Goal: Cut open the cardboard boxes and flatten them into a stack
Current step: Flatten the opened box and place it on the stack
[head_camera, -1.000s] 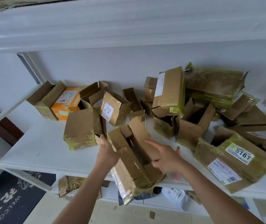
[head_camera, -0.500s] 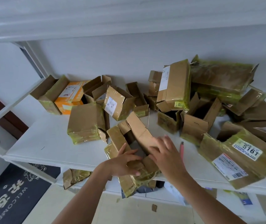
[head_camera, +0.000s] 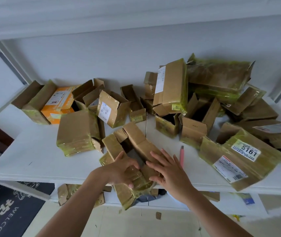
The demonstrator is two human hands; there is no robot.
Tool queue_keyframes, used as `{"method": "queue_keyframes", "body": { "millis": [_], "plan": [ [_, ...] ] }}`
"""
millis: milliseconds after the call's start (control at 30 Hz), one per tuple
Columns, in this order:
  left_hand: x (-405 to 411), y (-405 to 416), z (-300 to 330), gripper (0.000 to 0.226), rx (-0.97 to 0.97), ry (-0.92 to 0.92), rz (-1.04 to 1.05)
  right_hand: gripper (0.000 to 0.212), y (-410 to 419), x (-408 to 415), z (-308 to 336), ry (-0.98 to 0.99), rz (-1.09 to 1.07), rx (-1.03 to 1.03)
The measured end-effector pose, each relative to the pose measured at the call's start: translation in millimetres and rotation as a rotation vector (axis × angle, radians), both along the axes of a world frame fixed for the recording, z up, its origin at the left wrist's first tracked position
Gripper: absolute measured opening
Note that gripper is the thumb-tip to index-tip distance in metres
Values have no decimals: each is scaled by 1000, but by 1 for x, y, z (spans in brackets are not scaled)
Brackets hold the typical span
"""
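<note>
A person's two bare arms reach in from the bottom edge toward a white tabletop (head_camera: 25,151) crowded with taped cardboard boxes. At the centre, hanging partly over the near edge, lies an opened box (head_camera: 133,161), its flaps spread toward 12 o'clock and its lower end wrapped in shiny yellowish tape. The left hand (head_camera: 121,170) presses on the box's taped near end, fingers curled over it. The right hand (head_camera: 168,170), fingers spread wide and flat, bears down on the flap at about 3 o'clock of the left; it grips nothing. Just beside the right hand, toward 2 o'clock, a slim pink cutter (head_camera: 181,155) lies on the tabletop, untouched.

More boxes lie from 10 o'clock round to 3 o'clock, among them an orange box (head_camera: 57,106) at the far left and a large flattish parcel (head_camera: 238,159) marked 5161 at the right.

The box looks light and thin-walled, likely to fold readily along its creases but to resist where tape binds it; that tape is probably slick, so bare cardboard edges and flaps seem the better hold.
</note>
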State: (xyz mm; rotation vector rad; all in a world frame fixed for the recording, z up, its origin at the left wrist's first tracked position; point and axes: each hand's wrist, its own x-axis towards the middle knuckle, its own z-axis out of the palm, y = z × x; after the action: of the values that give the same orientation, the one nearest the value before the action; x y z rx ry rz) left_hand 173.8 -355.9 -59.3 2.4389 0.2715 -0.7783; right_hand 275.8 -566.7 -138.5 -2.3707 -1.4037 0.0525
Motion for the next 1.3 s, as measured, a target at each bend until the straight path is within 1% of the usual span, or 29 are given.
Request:
{"method": "queue_keyframes", "body": {
  "millis": [100,267,300,367,400,467,533,633,700,767,833,867,900,933,1000,1033,1067,1100,1133,1167,1200,1300],
  "plan": [
    [4,-8,4,55,98,-104,-56,57,4,0,2,10,-8,-9],
    [-4,-11,2,52,92,-210,-9,71,7,-1,8,76,-26,-2],
    [-5,-11,1,52,100,-228,-9,72,8,-2,10,97,-26,-6],
    [-9,-12,0,53,99,-270,-5,65,10,-3,14,126,-25,-26],
    [-11,-12,1,54,79,-302,18,61,9,-2,16,136,-24,-36],
    [-16,-7,4,54,18,-360,129,55,8,1,18,149,-26,-53],
    [-19,-5,6,50,-31,-377,206,52,9,3,19,169,-18,-71],
    [-20,-10,9,37,-56,-329,225,52,13,1,22,201,10,-88],
    [-19,-9,12,27,-111,-313,282,51,12,1,24,208,5,-92],
    [-20,-6,14,12,-196,-357,370,51,10,1,25,220,7,-78],
    [-19,-9,10,7,-236,-401,469,52,10,-1,26,228,15,-53],
    [-15,-12,5,9,-200,-458,494,52,12,-2,27,234,14,-38],
    [-10,-16,0,18,-130,-518,532,53,13,-3,29,250,7,-22],
    [-5,-19,-5,36,-38,-547,599,54,14,-4,32,272,-3,-7],
    [6,-17,-12,76,130,-452,822,55,16,-3,38,300,-13,4],
    [10,-14,-16,93,148,-370,933,55,16,-2,41,298,-14,-1],
    [13,-11,-17,107,108,-303,1036,56,17,-1,43,290,-12,-6],
    [16,-8,-20,115,17,-262,1136,56,17,0,46,280,-10,-14],
    [18,-8,-22,117,-96,-252,1213,57,18,1,49,266,-5,-28],
    [19,-8,-22,115,-187,-262,1267,58,19,3,51,247,4,-50],
    [21,-9,-24,109,-239,-284,1296,59,21,4,54,225,16,-62],
    [22,-13,-24,91,-233,-422,1284,54,29,9,67,146,8,15]
  ]
}}
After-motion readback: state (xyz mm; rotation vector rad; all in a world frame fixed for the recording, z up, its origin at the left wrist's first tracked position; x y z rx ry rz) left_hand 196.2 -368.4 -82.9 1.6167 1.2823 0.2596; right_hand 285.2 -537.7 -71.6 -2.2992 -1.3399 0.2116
